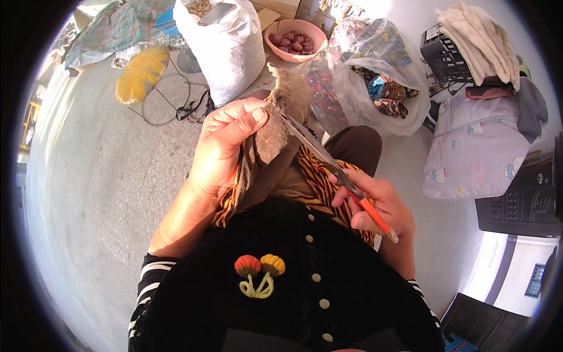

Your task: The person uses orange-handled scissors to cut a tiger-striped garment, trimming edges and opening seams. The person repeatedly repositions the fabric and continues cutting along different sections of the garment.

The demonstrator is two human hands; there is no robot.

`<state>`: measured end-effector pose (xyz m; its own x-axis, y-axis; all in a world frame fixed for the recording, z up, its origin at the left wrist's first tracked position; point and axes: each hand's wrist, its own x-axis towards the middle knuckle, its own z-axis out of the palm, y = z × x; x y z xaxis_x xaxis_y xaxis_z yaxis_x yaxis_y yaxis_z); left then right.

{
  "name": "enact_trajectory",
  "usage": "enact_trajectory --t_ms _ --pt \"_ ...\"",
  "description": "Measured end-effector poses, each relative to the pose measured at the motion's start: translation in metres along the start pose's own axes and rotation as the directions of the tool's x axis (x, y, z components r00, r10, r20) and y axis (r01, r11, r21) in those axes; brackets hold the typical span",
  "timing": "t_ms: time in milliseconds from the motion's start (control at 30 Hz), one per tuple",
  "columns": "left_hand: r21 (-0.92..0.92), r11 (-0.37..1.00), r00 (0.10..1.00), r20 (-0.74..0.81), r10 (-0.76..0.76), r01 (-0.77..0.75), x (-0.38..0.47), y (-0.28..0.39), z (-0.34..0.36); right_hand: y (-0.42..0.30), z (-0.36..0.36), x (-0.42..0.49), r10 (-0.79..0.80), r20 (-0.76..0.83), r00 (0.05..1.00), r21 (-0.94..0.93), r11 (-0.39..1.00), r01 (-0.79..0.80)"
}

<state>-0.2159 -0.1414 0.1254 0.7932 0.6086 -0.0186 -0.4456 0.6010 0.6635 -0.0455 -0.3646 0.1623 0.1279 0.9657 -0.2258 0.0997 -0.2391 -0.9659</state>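
Brown fuzzy cloth (pixel 275 141) is bunched over my lap, and its lighter tan end (pixel 292 90) stands up at the top. My left hand (pixel 231 136) pinches the cloth's edge between thumb and forefinger. Scissors (pixel 323 154) with orange-red handles are held in my right hand (pixel 380 200). Their narrow metal blades slant up and left, with the tips against the brown cloth beside my left thumb. Whether the tips have gone into the cloth, I cannot tell. Orange-and-black striped fabric (pixel 321 176) lies beneath, across my lap.
Before me stand a white sack (pixel 228 53) of peanuts with a phone on top and a pink basin (pixel 270 42) of reddish tubers. Clear plastic bags (pixel 347 88) hold patterned cloth at right. A yellow bundle (pixel 143 75) and a wire loop (pixel 151 123) lie on the floor at left.
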Motion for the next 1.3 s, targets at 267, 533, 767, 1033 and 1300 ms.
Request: enact_trajectory --t_ms 267,533,767,1033,1300 --pt "0.2 0.977 0.996 0.049 0.069 -0.077 0.001 0.0 -0.008 -0.001 0.0 -0.004 0.007 -0.03 1.0 -0.001 1.0 -0.007" --pt "0.297 0.948 0.989 0.13 0.076 -0.112 0.001 -0.001 -0.01 -0.001 -0.003 -0.003 -0.033 -0.026 0.999 -0.09 0.995 0.03" --pt "0.312 0.949 0.993 0.117 0.004 -0.04 -0.007 -0.014 -0.004 0.002 0.001 0.005 -0.224 -0.115 0.968 0.127 0.963 0.238" --pt "0.249 0.961 0.989 0.114 0.093 -0.119 -0.004 -0.012 -0.011 0.001 -0.003 -0.011 -0.018 -0.001 1.0 0.023 1.0 0.018" --pt "0.336 0.917 0.974 0.15 0.172 -0.214 -0.005 -0.012 -0.008 0.006 0.002 -0.012 0.016 0.002 1.0 0.017 1.0 -0.016"
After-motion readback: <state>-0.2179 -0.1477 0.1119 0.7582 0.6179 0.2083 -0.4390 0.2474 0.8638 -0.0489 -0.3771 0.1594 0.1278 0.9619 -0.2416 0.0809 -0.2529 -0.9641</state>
